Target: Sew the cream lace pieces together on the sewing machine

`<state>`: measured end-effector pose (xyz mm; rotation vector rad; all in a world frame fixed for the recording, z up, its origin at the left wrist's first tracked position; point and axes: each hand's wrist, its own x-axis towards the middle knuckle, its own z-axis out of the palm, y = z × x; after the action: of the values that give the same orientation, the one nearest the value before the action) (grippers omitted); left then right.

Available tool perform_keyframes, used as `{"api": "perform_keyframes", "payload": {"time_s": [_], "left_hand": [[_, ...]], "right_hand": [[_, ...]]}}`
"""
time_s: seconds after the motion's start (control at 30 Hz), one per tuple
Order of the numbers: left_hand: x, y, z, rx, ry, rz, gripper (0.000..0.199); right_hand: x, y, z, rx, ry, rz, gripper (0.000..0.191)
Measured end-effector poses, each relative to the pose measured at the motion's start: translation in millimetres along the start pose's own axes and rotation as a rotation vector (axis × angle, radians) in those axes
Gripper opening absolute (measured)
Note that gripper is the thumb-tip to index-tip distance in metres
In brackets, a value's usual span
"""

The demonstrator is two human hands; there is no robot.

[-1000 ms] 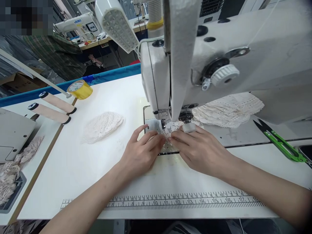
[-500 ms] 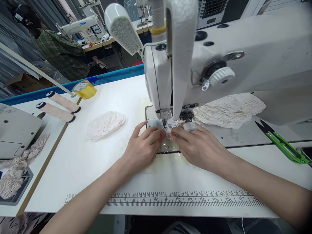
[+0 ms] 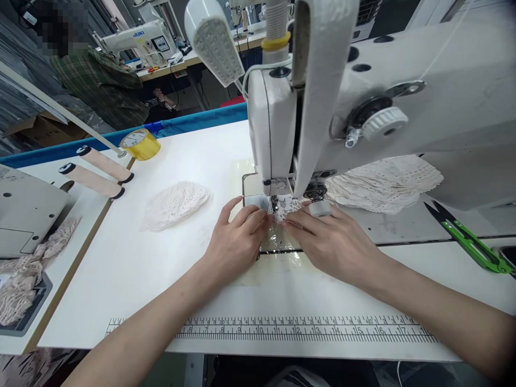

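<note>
A small piece of white lace (image 3: 288, 204) lies under the presser foot of the sewing machine (image 3: 276, 129). My left hand (image 3: 239, 234) rests just left of the needle, its thumb and fingertips closed at the lace's near edge. On the other side, my right hand (image 3: 328, 236) pinches the lace's right part, with fingertips partly hidden beneath the machine head. Left of my left hand lies a stack of white lace pieces (image 3: 177, 204). A larger lace stack (image 3: 382, 183) sits behind my right hand, under the machine arm.
Green thread snips (image 3: 470, 239) lie at the right. Two thread cones (image 3: 92, 180) and a yellow tape roll (image 3: 140, 144) are at the left. A printed ruler (image 3: 282, 329) runs along the front edge. Another person (image 3: 100, 86) sits at a machine behind.
The view has shifted slightly, so the machine head appears farther right. A bit more lace shows beside the needle. Both hands keep their hold at nearly the same place.
</note>
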<state>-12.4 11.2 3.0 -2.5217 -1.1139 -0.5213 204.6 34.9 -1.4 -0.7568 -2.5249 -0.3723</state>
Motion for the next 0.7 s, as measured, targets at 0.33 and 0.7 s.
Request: {"api": "perform_keyframes", "payload": {"time_s": [0.33, 0.7], "left_hand": [[0.8, -4.6, 4.0, -0.001, -0.024, -0.032, 0.034], [5.9, -9.2, 8.9, 0.003, -0.041, -0.109, 0.03]], "right_hand": [[-1.1, 1.8, 2.9, -0.023, -0.064, 0.011, 0.037], [5.7, 4.0, -2.3, -0.101, -0.197, 0.011, 0.044]]}}
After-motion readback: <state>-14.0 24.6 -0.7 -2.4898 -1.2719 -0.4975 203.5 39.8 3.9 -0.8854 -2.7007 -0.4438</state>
